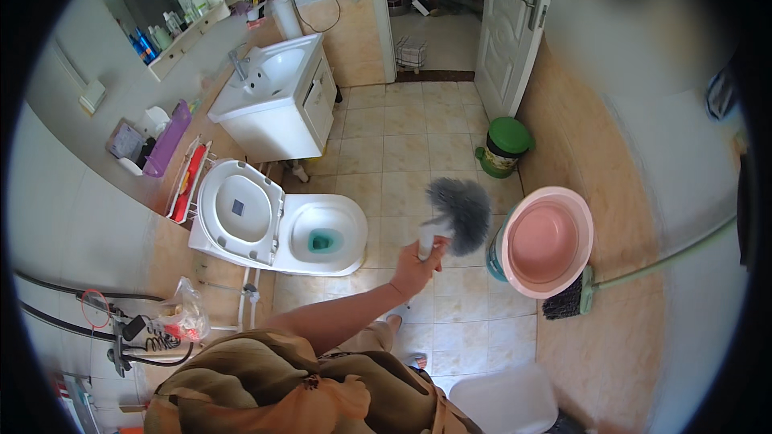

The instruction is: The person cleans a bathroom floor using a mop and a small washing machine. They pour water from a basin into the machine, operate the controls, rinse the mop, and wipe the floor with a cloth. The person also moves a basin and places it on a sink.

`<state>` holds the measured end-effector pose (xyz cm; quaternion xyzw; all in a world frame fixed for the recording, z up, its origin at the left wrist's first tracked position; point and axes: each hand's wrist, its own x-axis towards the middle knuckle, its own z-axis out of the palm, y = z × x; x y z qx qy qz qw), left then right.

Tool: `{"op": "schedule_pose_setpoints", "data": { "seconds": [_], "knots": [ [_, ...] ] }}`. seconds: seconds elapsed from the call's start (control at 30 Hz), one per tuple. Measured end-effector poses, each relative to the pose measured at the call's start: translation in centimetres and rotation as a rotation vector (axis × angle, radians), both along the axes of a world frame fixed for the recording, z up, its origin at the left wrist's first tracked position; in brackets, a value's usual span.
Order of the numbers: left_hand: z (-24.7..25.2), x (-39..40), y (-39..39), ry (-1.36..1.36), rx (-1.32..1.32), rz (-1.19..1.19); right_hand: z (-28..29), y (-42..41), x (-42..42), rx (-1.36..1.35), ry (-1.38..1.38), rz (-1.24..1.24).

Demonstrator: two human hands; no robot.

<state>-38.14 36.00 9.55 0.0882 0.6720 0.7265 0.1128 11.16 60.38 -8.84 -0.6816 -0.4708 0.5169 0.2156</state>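
My left hand (417, 265) grips the short white handle of a fluffy grey duster (463, 217), its head raised above the tiled floor and somewhat blurred. My right hand is out of view. To the left of the hand is a white toilet (356, 235) with its lid and seat up and blue-green water in the bowl. Right of the duster, a pink plastic basin (546, 247) rests on top of a blue-green container (496, 259), largely hidden beneath it.
A white washbasin cabinet (283, 132) stands against the left wall. A green-lidded bin (508, 135) sits by the open white door (512, 30). Beside the pink basin, a broom (567, 301) leans with its pale green handle. A whitish plastic lid or tub (506, 401) lies low at right.
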Motion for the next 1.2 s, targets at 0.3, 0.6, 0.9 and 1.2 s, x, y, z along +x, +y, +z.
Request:
{"op": "schedule_pose_setpoints", "data": {
  "seconds": [0.3, 0.6, 0.9, 1.2],
  "knots": [
    [-0.6, -15.6, -5.7, -0.079, 0.039, 0.455, 9.9, 6.3, -26.2, 0.050, 0.379, 0.217],
    [2.4, -28.6, -10.0, 0.097, 0.070, 0.592, 11.3, 7.2, -47.1, -0.019, 0.359, 0.254],
    [2.9, -38.3, -7.1, 0.051, 0.074, 0.867, 9.0, 13.9, -65.1, -0.156, 0.319, 0.410],
    [5.9, -44.6, -11.3, 0.206, -0.064, 1.218, 8.5, 13.8, -92.2, -0.296, 0.369, 0.817]
  ]
}}
